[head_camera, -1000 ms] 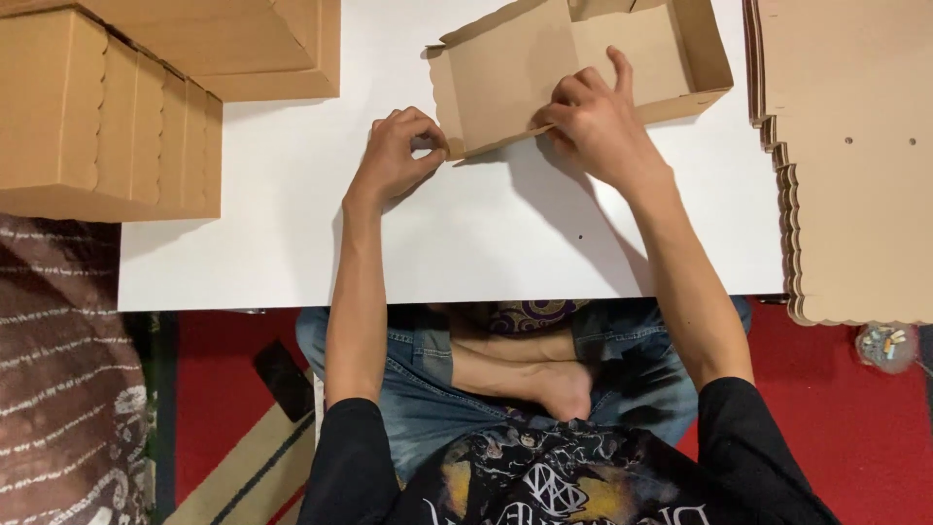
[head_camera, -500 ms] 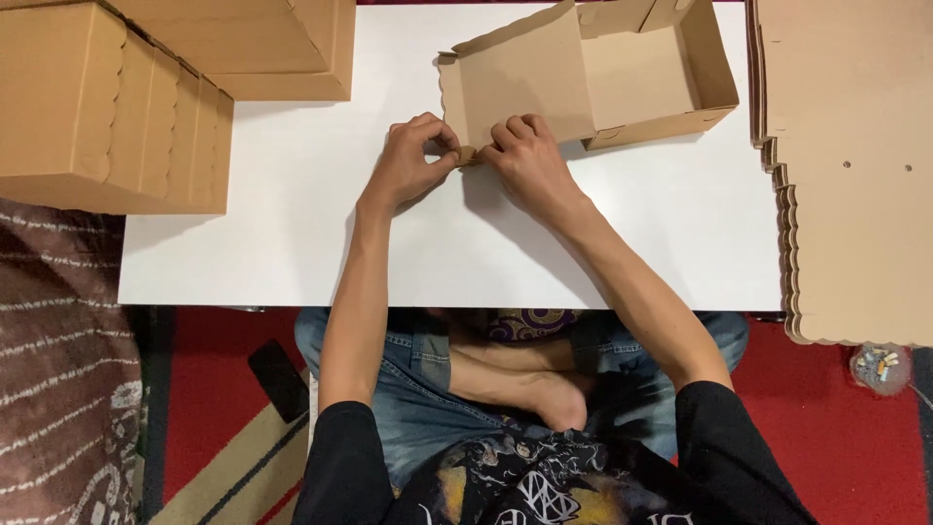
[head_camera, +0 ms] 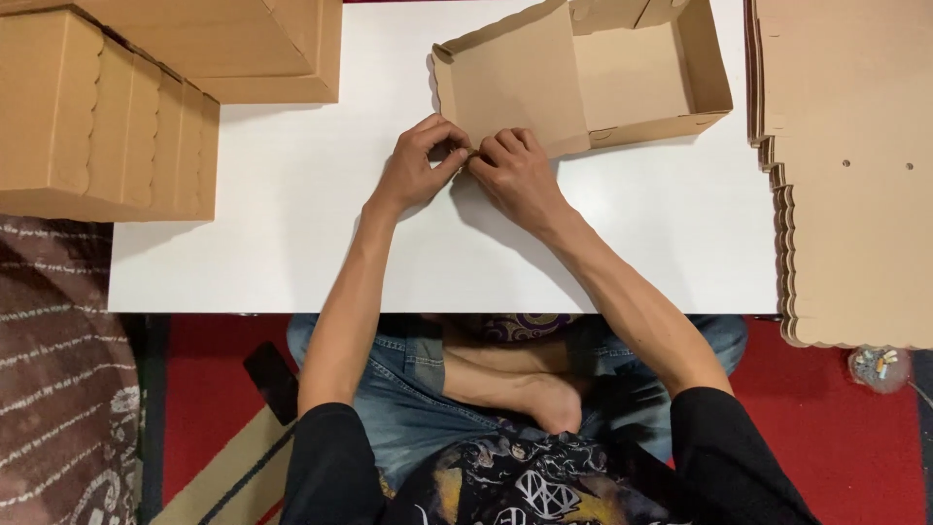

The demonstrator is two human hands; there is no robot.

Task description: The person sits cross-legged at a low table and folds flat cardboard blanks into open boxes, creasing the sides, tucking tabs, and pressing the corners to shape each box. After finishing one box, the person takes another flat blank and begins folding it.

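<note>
A half-folded brown cardboard box (head_camera: 622, 78) lies open on the white table (head_camera: 292, 233), its scalloped-edged flap raised toward me. My left hand (head_camera: 418, 165) and my right hand (head_camera: 515, 175) meet at the flap's lower left corner. Both pinch the cardboard edge there, fingertips almost touching each other. The corner itself is hidden under my fingers.
A stack of folded cardboard boxes (head_camera: 97, 107) fills the table's left end. Flat scalloped cardboard sheets (head_camera: 855, 175) are piled at the right end. Below the table are my crossed legs, a red floor, a patterned rug (head_camera: 58, 389) and a small glass jar (head_camera: 880, 367).
My right hand slid left from the box's front wall to the flap's corner, joining my left hand. The box has turned slightly and its flap stands more upright.
</note>
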